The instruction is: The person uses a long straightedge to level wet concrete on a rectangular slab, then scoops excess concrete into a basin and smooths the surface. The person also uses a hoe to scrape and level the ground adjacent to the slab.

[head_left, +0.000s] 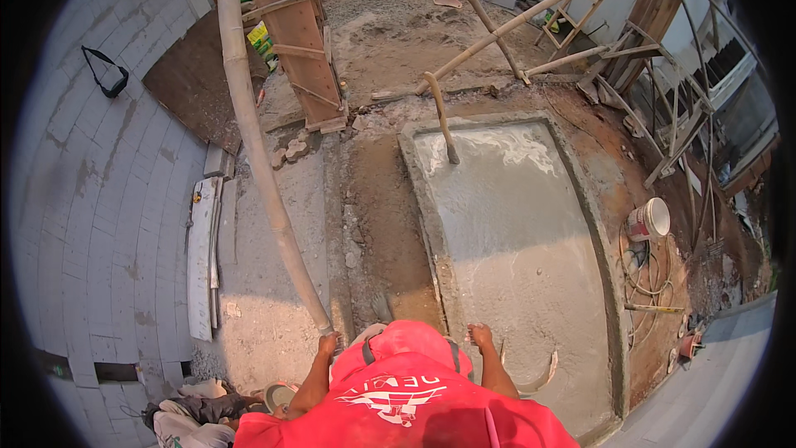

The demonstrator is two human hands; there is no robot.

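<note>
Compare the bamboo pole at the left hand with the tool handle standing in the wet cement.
The bamboo pole is long, thick and curves up out of frame; the tool handle is short, thin and ends within the frame. The left hand touches the pole; no hand touches the handle. Both are pale and lean.

Open wet concrete slab [514, 257] ahead of the right hand [480, 335]; a stick [442, 119] stands at its far edge. A bamboo pole [257, 149] blocks the left hand [328, 343] side.
</note>
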